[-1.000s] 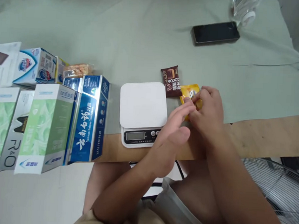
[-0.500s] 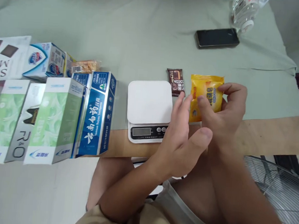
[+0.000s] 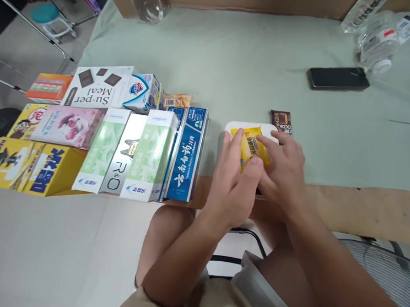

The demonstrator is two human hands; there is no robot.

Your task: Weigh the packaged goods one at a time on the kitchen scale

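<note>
A yellow snack packet point(image 3: 250, 146) lies over the white kitchen scale point(image 3: 231, 126), which my hands mostly hide. My left hand point(image 3: 232, 184) pinches the packet's left and near side between thumb and fingers. My right hand point(image 3: 284, 171) has its fingers curled on the packet's right side. A brown cocoa packet point(image 3: 282, 122) lies on the green cloth just behind and to the right of the scale.
Toothpaste boxes point(image 3: 146, 152) stand in a row left of the scale, with more boxes point(image 3: 51, 125) beyond them. A black phone point(image 3: 337, 78) and plastic bottles point(image 3: 378, 39) lie far right. The bare wooden table edge point(image 3: 360, 205) runs along the front.
The yellow packet was picked up from the cloth on the right, raised, then carried left onto the scale. The camera view shifted right and up, showing more boxes on the left.
</note>
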